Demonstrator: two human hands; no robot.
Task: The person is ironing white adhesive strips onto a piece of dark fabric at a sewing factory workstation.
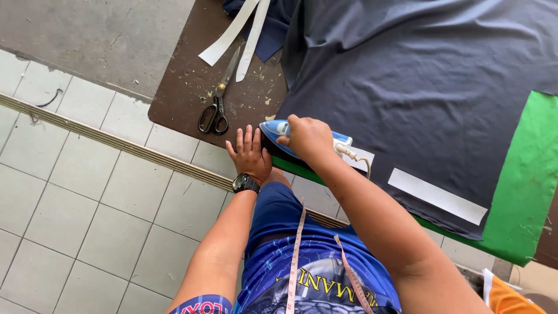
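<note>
At the table's near edge, my right hand [308, 138] grips the blue iron [278, 135], pressing the dark fabric's [418, 87] corner. My left hand [250, 154] lies flat, fingers spread, beside it, steadying the cloth; scissors [218, 104] rest just beyond.

Blue iron [290, 138] flat on dark fabric [418, 87]
</note>
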